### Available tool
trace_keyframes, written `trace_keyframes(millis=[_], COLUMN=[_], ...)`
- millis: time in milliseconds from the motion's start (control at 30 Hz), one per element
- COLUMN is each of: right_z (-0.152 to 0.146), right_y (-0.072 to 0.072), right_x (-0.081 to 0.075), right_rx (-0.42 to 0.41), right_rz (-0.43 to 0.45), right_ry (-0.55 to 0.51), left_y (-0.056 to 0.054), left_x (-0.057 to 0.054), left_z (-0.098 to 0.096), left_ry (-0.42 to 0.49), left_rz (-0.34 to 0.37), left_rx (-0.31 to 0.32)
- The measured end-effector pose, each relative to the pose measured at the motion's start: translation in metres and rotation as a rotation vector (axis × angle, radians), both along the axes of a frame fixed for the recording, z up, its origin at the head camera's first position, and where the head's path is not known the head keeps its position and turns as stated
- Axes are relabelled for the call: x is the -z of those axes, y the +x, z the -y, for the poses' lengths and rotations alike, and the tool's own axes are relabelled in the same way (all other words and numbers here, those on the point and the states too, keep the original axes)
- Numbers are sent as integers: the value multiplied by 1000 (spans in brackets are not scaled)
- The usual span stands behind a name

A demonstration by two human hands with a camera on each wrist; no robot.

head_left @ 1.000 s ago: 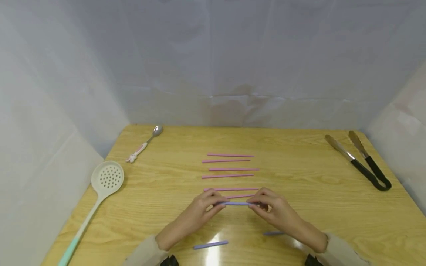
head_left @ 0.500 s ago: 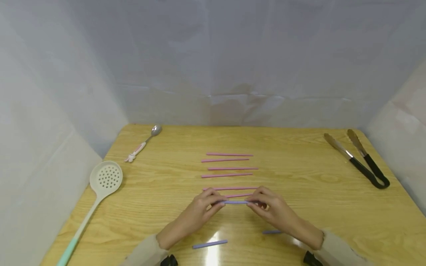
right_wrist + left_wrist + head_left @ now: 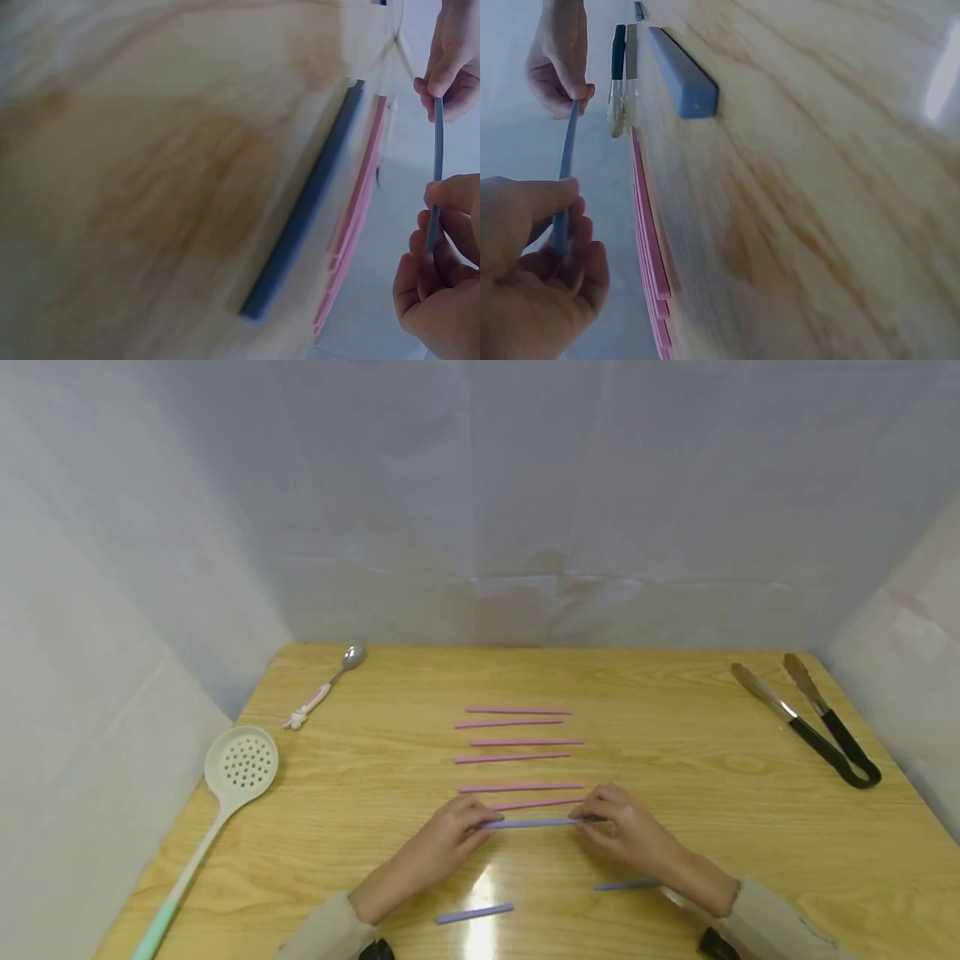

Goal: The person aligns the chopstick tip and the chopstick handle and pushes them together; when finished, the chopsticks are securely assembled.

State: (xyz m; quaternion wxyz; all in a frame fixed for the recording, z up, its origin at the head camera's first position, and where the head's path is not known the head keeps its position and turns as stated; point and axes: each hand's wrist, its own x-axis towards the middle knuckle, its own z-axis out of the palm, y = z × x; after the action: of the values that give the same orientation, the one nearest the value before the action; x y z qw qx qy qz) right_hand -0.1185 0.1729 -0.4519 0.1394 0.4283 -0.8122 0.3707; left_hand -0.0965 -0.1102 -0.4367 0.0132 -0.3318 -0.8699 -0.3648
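In the head view a blue-violet chopstick (image 3: 534, 822) spans crosswise between both hands. My left hand (image 3: 452, 835) pinches its left end between thumb and fingers; my right hand (image 3: 626, 831) pinches the right end the same way. The wrist views show it held up off the table, with curled fingers at both ends. Just beyond it lie pink chopsticks (image 3: 521, 788), tapered and set in pairs; the nearest one (image 3: 536, 804) is partly behind the hands. Closer to the person lie a short blue-violet stick (image 3: 475, 913) at left and another blue-violet stick (image 3: 626, 885) at right, partly under my right arm.
At the far left lies a spoon (image 3: 326, 685) with a rabbit-shaped handle. A pale skimmer (image 3: 242, 764) with a mint handle end lies along the left edge. Metal tongs (image 3: 813, 722) with black handles rest at the right. White sheeting (image 3: 480, 502) surrounds the wooden table (image 3: 675, 693).
Both hands have drawn slightly apart, sliding outward, so a longer stretch of the blue-violet chopstick shows between them. The things on the table stay in place.
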Motion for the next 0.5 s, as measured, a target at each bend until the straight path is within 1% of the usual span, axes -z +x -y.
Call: trace_keyframes(millis=[133,267,367,500], right_z=[-2,-2,-1,0], right_y=[-2,-4,-6,-10], right_x=[8,12,11,8], right_rx=[-7,3,28,50], right_rz=[61,165,232,277], right_ry=[77,159,230,313], left_y=[0,-3,-5,-6], left_x=[3,6,8,8], left_z=[3,3,2,0], left_ry=[-83,-150,-197,-249], left_rz=[27,55,52,76], left_rx=[-5,-3,0,-5])
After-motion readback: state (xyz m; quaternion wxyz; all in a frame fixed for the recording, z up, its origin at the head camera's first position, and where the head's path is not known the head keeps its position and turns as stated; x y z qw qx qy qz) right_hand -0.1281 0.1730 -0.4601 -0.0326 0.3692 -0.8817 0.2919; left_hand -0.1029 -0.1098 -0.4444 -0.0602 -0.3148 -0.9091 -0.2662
